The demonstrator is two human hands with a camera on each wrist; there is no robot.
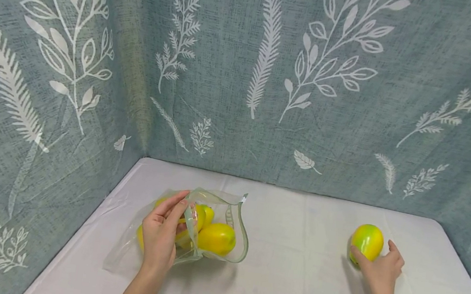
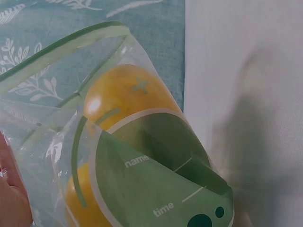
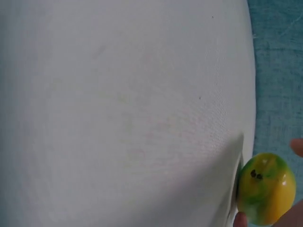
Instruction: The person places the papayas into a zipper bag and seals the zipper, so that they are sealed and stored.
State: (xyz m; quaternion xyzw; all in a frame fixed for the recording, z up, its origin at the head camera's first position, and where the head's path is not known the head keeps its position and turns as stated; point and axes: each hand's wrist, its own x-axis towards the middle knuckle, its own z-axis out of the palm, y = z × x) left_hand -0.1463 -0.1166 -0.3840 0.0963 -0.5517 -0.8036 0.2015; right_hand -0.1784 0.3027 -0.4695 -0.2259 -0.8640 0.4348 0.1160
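Note:
A clear zip bag [image 1: 241, 247] with green edging lies on its side on the left of the table, its mouth facing right. My left hand [image 1: 161, 239] pinches the bag's upper rim between thumb and fingers. Several yellow mango-like fruits [image 1: 216, 239] are inside; the left wrist view shows a fruit [image 2: 125, 90] behind the bag's green printed panel [image 2: 156, 189]. On the right, my right hand [image 1: 382, 270] is at one yellow-green fruit [image 1: 368, 239]. Its thumb overlaps the fruit's near side, while the other fingers stand spread at its right, a small gap away.
A white cloth covers the table [image 1: 278, 267]. Blue-green curtains [image 1: 228, 66] with white leaf patterns hang along the back and both sides, right at the table's edges.

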